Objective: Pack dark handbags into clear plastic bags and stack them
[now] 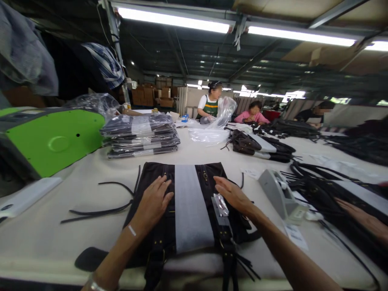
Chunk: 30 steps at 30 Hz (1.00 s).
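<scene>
Lying on the pale table (pixel 87 169), directly before the worker, is a black bag (pixel 153 171) with a white strip (pixel 192 210) running down its middle. Left hand (pixel 154 198): laid palm down on the bag, left of the strip, fingers extended, thumb apart from them. Right hand (pixel 232 195): over the bag's upper right part, fingers extended and unclenched; firm contact cannot be told. A silver packet (pixel 221 205) lies just below it. Loose straps (pixel 100 211) trail off leftward. Beyond stands a wrapped stack (pixel 141 137), beside a green machine (pixel 57 141). A grey device (pixel 281 196) sits right of the bag; farther right, a co-worker's hand (pixel 363 218) rests on dark goods.
</scene>
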Tool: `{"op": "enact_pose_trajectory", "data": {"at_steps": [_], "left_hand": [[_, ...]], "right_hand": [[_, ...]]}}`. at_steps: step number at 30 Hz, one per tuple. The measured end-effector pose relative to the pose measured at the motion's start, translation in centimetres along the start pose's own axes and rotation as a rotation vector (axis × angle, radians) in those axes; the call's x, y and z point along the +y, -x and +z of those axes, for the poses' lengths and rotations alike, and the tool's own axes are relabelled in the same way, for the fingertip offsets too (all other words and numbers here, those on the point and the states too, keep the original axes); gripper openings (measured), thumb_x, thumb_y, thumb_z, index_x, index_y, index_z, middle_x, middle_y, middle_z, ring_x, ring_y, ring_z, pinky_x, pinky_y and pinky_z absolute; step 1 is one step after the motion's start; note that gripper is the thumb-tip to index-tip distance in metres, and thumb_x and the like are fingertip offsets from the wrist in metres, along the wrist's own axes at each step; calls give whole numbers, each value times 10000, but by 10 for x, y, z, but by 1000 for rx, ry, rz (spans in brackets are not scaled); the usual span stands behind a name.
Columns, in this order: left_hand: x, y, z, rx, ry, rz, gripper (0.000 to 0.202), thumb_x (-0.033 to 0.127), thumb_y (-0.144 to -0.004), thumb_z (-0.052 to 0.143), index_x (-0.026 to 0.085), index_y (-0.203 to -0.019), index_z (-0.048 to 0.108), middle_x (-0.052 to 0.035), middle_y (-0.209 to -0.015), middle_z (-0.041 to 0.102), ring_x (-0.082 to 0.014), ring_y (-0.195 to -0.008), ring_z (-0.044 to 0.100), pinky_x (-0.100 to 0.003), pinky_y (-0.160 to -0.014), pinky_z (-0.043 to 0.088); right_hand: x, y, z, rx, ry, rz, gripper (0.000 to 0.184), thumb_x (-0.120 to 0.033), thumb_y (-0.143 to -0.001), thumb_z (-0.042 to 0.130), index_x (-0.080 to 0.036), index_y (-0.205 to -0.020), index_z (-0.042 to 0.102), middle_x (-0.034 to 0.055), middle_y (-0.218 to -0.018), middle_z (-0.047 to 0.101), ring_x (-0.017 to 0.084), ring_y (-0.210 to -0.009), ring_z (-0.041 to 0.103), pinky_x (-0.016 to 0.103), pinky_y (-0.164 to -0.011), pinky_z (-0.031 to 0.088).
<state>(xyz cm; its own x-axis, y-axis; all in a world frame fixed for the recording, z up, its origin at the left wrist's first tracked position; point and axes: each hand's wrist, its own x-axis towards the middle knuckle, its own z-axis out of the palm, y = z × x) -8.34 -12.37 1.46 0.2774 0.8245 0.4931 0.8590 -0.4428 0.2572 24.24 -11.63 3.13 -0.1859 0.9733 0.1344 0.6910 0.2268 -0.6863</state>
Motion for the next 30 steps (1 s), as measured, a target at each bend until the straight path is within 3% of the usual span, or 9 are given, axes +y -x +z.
{"op": "enact_pose_trajectory", "data": {"at_steps": [2,4,7,9,13,18,22,26,30], "left_hand": [[41,-5,10,-83,90,97,425,344,-946,499,193,-1340,549,-127,-1471,497,-275,-1405,397,-479,-1151,347],[84,-6,25,-178,174,194,484,363,-928,550,251,-1397,499,-107,-1520,438,-288,-1436,343,-507,-1159,319],[131,-1,53,-303,291,361,589,489,-889,598,310,-1431,450,-96,-1552,390,-321,-1453,299,-586,-1158,265],[144,5,69,-358,334,442,558,559,-913,523,300,-1406,480,-101,-1520,440,-324,-1440,324,-622,-1162,217],[142,14,83,-361,323,487,523,576,-968,372,271,-1364,526,-102,-1460,513,-312,-1419,362,-625,-1173,164],[137,17,84,-300,263,521,489,536,-981,380,270,-1366,520,-80,-1454,522,-280,-1409,379,-563,-1193,152],[137,18,88,-265,242,546,485,526,-979,396,260,-1366,518,-76,-1450,527,-252,-1398,401,-492,-1203,166],[137,19,94,-242,238,547,499,552,-974,390,258,-1350,534,-92,-1434,542,-252,-1387,420,-477,-1191,201],[138,17,98,-243,222,557,503,579,-960,402,259,-1321,547,-100,-1419,555,-261,-1367,447,-484,-1173,232]], "right_hand": [[6,-4,-26,-56,141,-35,536,-184,-820,500,-177,-1352,561,104,-1363,598,225,-1261,552,383,-1109,391],[14,-7,-42,-228,338,-85,731,-74,-669,542,-174,-1392,526,110,-1431,537,241,-1332,484,378,-1131,361],[22,-15,-42,-452,539,-111,985,-47,-571,594,-148,-1517,337,160,-1576,314,277,-1430,347,364,-1128,364],[21,-21,-33,-488,639,-124,998,-68,-592,620,-171,-1532,301,178,-1564,323,303,-1358,450,372,-1047,444],[6,-38,-15,-467,821,-204,673,-70,-705,579,-212,-1361,541,147,-1227,648,297,-1034,671,382,-840,525],[-18,-66,-17,-481,872,-167,187,-61,-709,640,-178,-791,761,156,-897,749,317,-900,709,387,-805,519],[-35,-92,-12,-374,802,-139,214,-58,-731,626,-202,-788,773,132,-927,760,300,-963,700,365,-850,513],[-47,-107,24,-259,671,-55,258,-41,-773,571,-140,-906,769,198,-1024,736,325,-1045,670,403,-904,501],[-47,-109,53,-247,484,33,183,-34,-751,577,-86,-824,737,253,-931,723,352,-991,684,426,-850,527]]}}
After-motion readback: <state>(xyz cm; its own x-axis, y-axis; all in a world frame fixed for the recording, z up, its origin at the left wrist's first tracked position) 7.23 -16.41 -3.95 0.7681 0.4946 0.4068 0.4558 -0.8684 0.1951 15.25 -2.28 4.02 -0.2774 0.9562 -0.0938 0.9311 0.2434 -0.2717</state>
